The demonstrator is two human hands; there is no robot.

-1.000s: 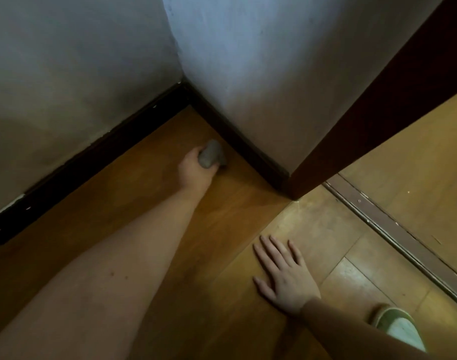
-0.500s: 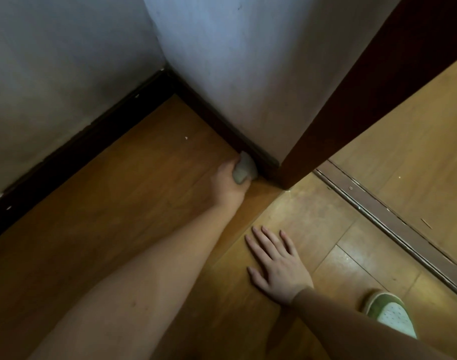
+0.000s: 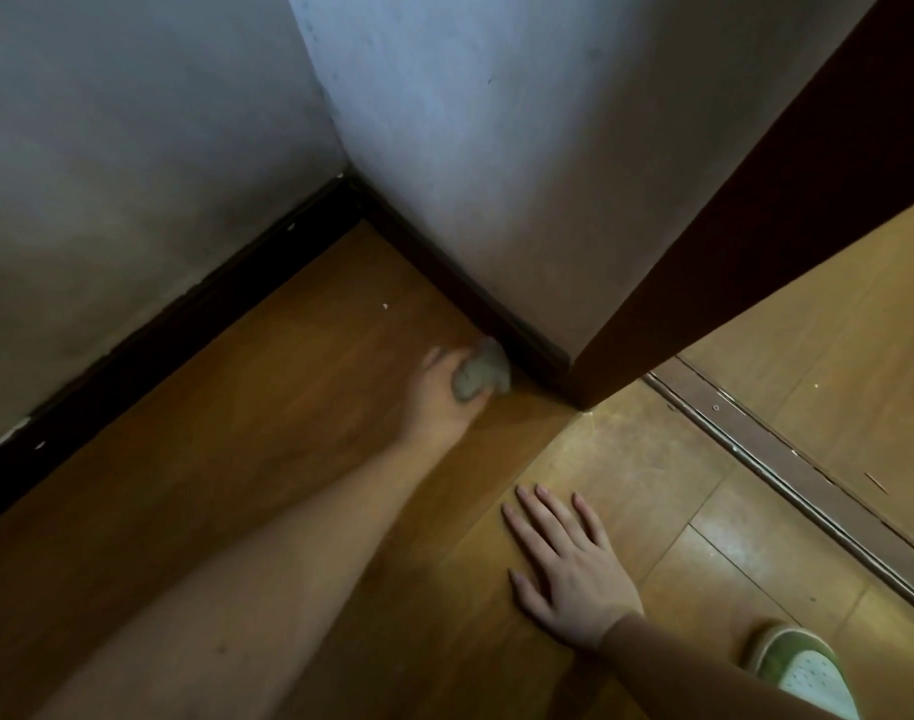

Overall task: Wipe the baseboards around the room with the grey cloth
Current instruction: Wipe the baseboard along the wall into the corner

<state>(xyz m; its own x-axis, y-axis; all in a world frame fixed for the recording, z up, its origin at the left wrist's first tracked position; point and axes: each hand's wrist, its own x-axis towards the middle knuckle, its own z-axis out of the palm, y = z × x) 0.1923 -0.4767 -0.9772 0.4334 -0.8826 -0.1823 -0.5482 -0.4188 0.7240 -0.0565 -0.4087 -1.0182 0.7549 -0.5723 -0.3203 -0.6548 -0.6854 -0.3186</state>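
Note:
My left hand [image 3: 437, 400] grips a bunched grey cloth [image 3: 478, 374] and holds it against the dark baseboard [image 3: 501, 319] of the right-hand wall, a short way from the door frame. The hand is motion-blurred. A second dark baseboard [image 3: 174, 335] runs along the left wall and meets the first in the corner. My right hand [image 3: 569, 566] rests flat on the wooden floor, fingers spread, holding nothing.
A dark red-brown door frame [image 3: 746, 236] stands at the end of the right wall. A metal threshold strip [image 3: 787, 470] crosses the floor beyond it. A green and white slipper [image 3: 803, 672] shows at the bottom right. White specks lie on the floor near the corner.
My left hand slid the cloth along the right-hand baseboard from near the corner to the door frame, then drew back a little. My right hand stayed flat on the floor.

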